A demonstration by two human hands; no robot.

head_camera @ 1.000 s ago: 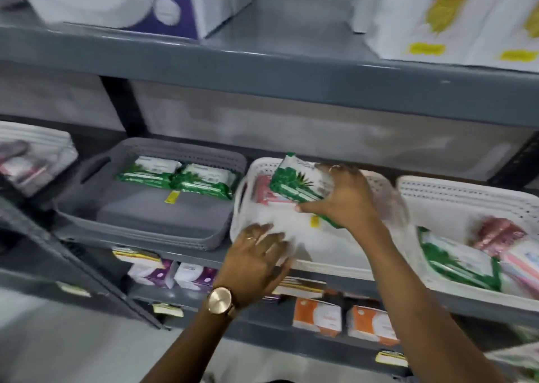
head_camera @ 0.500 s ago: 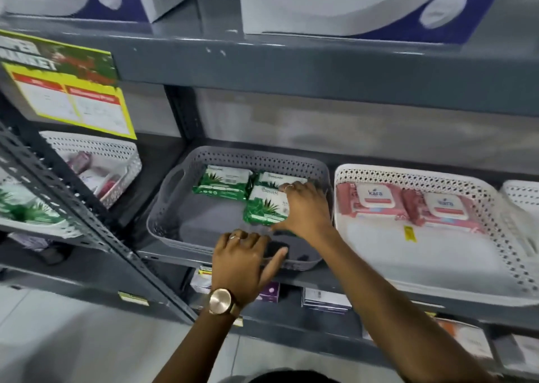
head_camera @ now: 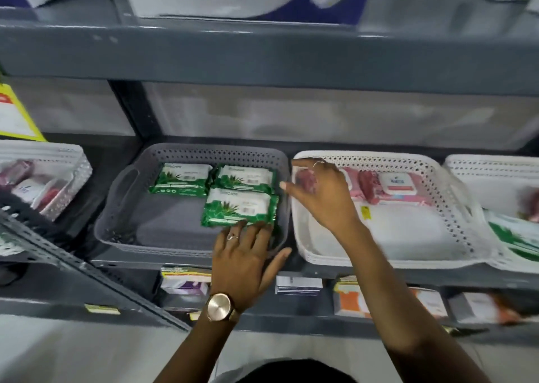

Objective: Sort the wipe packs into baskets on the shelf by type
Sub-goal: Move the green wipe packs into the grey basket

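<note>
1. I see three green wipe packs in the grey basket [head_camera: 122, 207]: two side by side at the far end, and the third green pack [head_camera: 239, 207] nearer, on the right.
2. My left hand [head_camera: 245, 254] lies flat and open on the basket's near rim, fingertips touching the third pack's near edge, gripping nothing.
3. My right hand [head_camera: 320, 193] hovers over the left edge of the white basket [head_camera: 455, 207], fingers spread, empty.
4. Pink packs [head_camera: 393, 187] lie at that basket's far end.
</note>
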